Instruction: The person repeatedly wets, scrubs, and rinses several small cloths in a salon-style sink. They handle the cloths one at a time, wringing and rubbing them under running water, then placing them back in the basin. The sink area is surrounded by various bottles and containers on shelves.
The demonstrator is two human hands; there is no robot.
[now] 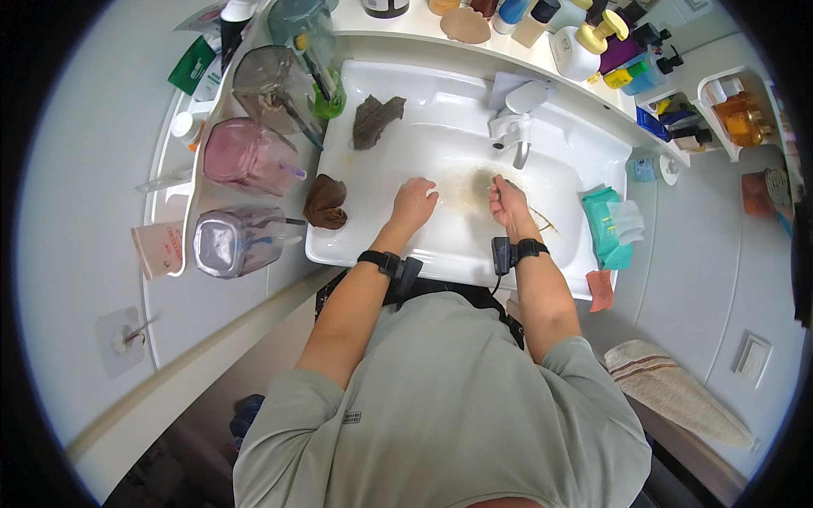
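Observation:
Both my hands are over a white washbasin [432, 244]. My left hand [414, 200] hovers left of the middle, fingers slightly bent, holding nothing that I can see. Near the drain, my right hand [505, 198] has its fingers curled together; a small dark thing shows at the fingertips, too small to name. Brownish water lies between and beyond the hands. A thin brown strand [543, 219] rests on the basin just right of my right wrist. The chrome and white faucet [521, 152] stands beyond my right hand. A wet dark cloth [376, 120] lies at the basin's back left.
A bunched brown cloth [326, 202] sits on the left rim. Plastic cups with brushes, including a pink cup [248, 155], line the left side. Pump bottles [578, 51] crowd the back shelf. A teal wipes pack [606, 228] and an orange cloth [599, 291] lie on the right rim.

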